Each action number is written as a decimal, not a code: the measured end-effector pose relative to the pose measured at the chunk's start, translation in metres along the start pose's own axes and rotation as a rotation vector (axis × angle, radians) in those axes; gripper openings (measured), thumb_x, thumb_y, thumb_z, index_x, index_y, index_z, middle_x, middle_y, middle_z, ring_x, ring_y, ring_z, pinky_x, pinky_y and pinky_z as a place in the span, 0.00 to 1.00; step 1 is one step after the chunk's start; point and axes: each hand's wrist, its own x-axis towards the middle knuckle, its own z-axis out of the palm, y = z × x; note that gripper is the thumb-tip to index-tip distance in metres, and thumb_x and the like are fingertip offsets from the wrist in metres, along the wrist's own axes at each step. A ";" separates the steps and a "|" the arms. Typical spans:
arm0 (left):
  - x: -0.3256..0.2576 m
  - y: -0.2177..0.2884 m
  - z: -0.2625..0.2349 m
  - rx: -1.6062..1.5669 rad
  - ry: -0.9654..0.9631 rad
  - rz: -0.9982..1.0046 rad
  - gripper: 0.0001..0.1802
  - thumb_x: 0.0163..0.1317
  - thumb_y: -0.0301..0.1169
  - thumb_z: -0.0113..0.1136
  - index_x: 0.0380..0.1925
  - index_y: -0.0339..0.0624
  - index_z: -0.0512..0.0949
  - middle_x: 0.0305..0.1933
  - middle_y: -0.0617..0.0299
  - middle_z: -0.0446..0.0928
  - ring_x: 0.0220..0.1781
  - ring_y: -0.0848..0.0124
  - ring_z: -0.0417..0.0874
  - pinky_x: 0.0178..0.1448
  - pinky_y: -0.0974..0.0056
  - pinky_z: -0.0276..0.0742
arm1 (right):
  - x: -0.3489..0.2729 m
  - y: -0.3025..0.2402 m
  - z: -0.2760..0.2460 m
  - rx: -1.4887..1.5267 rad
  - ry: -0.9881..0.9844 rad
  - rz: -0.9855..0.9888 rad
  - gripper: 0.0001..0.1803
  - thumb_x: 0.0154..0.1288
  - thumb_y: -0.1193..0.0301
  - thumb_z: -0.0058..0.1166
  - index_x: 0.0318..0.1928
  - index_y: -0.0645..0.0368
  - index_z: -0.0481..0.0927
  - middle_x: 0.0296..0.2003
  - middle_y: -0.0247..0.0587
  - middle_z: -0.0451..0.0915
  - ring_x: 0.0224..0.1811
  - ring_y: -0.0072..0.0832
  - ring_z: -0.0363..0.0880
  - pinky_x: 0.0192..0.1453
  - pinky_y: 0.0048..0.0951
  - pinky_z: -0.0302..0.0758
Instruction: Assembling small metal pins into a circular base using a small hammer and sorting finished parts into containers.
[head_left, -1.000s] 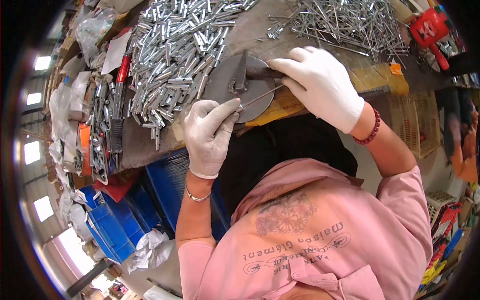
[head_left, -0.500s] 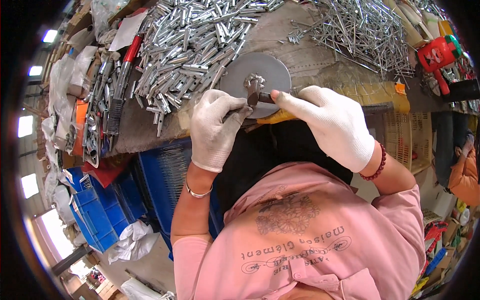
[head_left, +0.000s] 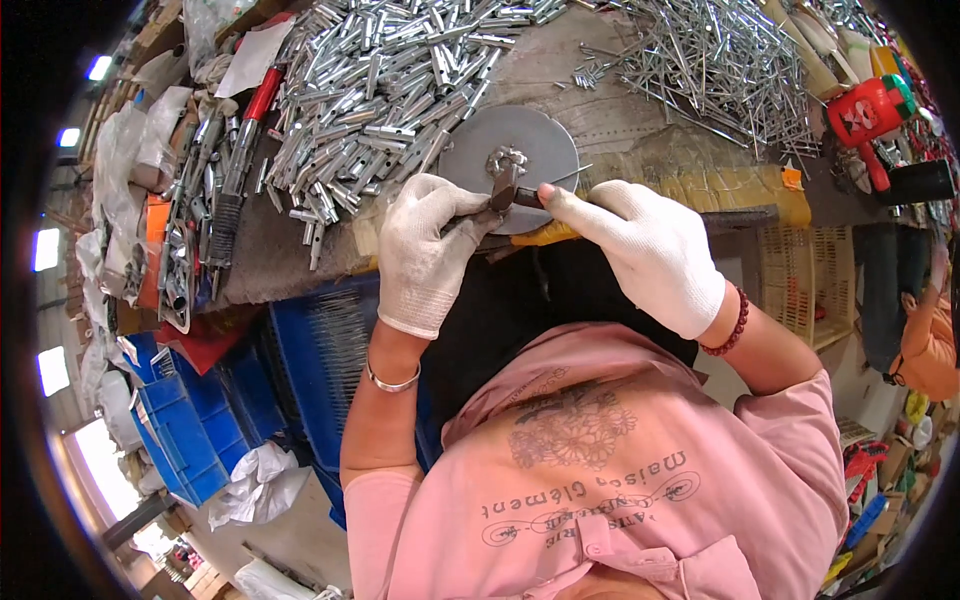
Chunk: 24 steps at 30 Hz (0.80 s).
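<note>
- Disc of grey metal [head_left: 548, 130], flat, matte and round, lying on the worn worktop [head_left: 545, 72], with a knobbly silvery lump [head_left: 508, 156] raised near the middle.
- Hammer [head_left: 505, 188], dark and brownish, blunt in the head and short in the visible handle, over the near part of the disc; cannot tell whether touching.
- Right hand [head_left: 650, 245], in a white knit glove, just right of the disc's near edge, closed around the hammer handle, with a bare fingertip along the handle.
- Left hand [head_left: 430, 250], in a greyer, smudged glove, at the disc's near left edge, narrowed to a thumb-and-forefinger pinch beside the hammer head; tips partly covered, so cannot tell about any part between.
- Thin metal pin [head_left: 585, 168], straight and shiny, showing at the disc's right edge, close to the right hand; cannot tell whether gripped.
- Likeliest trouble: pinched or struck left fingertips, from a glancing hammer head so close by.
- Also possible: a skewed or dropped pin, from smooth metal against slack knit fabric, or snagged glove fibres, from the rough lump.
- Left of and beyond the disc, drilled metal tubes [head_left: 385, 110], glossy and heaped; farther right, slender metal rods [head_left: 710, 70], loosely tangled.
</note>
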 end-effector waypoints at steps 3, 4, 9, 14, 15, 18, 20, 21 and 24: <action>0.001 -0.004 -0.003 0.028 -0.043 0.030 0.09 0.55 0.18 0.79 0.36 0.36 0.89 0.37 0.57 0.82 0.39 0.63 0.85 0.44 0.61 0.80 | 0.004 -0.001 -0.003 -0.007 0.004 0.041 0.32 0.65 0.81 0.60 0.68 0.44 0.86 0.39 0.43 0.80 0.38 0.43 0.84 0.40 0.39 0.81; 0.001 -0.006 -0.005 0.007 -0.062 0.030 0.09 0.55 0.18 0.79 0.36 0.37 0.90 0.37 0.57 0.82 0.39 0.63 0.85 0.45 0.61 0.81 | 0.009 0.003 0.000 0.146 0.072 0.077 0.30 0.65 0.80 0.62 0.66 0.45 0.87 0.41 0.44 0.80 0.41 0.44 0.84 0.43 0.39 0.81; 0.004 0.005 -0.012 0.108 -0.104 0.110 0.11 0.54 0.18 0.79 0.38 0.37 0.91 0.37 0.58 0.82 0.39 0.64 0.85 0.45 0.62 0.81 | 0.021 0.017 0.005 -0.184 0.156 -0.035 0.18 0.63 0.72 0.70 0.54 0.51 0.89 0.45 0.42 0.82 0.52 0.44 0.82 0.53 0.44 0.80; -0.003 0.005 -0.009 0.050 -0.073 0.045 0.12 0.53 0.19 0.80 0.39 0.37 0.91 0.40 0.57 0.83 0.41 0.64 0.85 0.45 0.62 0.81 | 0.005 -0.014 0.020 -0.057 -0.045 0.140 0.10 0.65 0.66 0.69 0.39 0.54 0.81 0.35 0.40 0.80 0.41 0.44 0.86 0.44 0.46 0.81; -0.006 0.003 -0.007 0.051 -0.068 0.045 0.12 0.53 0.19 0.80 0.39 0.37 0.91 0.40 0.57 0.83 0.41 0.64 0.85 0.45 0.62 0.81 | 0.001 -0.017 0.023 0.033 -0.036 0.156 0.09 0.65 0.68 0.68 0.41 0.56 0.82 0.34 0.42 0.82 0.38 0.45 0.85 0.43 0.44 0.81; -0.022 0.000 0.003 0.289 0.154 0.219 0.17 0.58 0.19 0.79 0.49 0.38 0.91 0.42 0.55 0.83 0.42 0.65 0.86 0.46 0.63 0.81 | -0.004 -0.020 0.024 0.343 -0.127 0.261 0.09 0.67 0.72 0.66 0.45 0.59 0.85 0.33 0.43 0.84 0.32 0.41 0.85 0.40 0.38 0.81; -0.041 0.009 0.016 0.203 0.256 0.129 0.18 0.63 0.18 0.75 0.54 0.37 0.89 0.40 0.55 0.84 0.37 0.67 0.85 0.44 0.63 0.82 | -0.006 -0.022 0.025 0.564 -0.226 0.351 0.10 0.67 0.74 0.65 0.48 0.61 0.86 0.32 0.44 0.85 0.29 0.35 0.84 0.38 0.34 0.81; -0.051 0.015 0.021 0.155 0.262 0.037 0.19 0.69 0.18 0.70 0.60 0.36 0.87 0.39 0.57 0.87 0.33 0.71 0.83 0.44 0.65 0.83 | -0.007 -0.023 0.026 0.674 -0.256 0.420 0.11 0.69 0.76 0.63 0.50 0.62 0.86 0.31 0.40 0.84 0.28 0.28 0.81 0.37 0.31 0.79; -0.063 0.021 0.028 -0.107 0.108 -0.351 0.28 0.77 0.21 0.64 0.76 0.38 0.74 0.40 0.61 0.89 0.29 0.79 0.78 0.36 0.70 0.78 | -0.013 -0.030 0.030 0.862 -0.301 0.552 0.10 0.71 0.77 0.61 0.51 0.64 0.86 0.30 0.33 0.82 0.30 0.17 0.76 0.36 0.26 0.77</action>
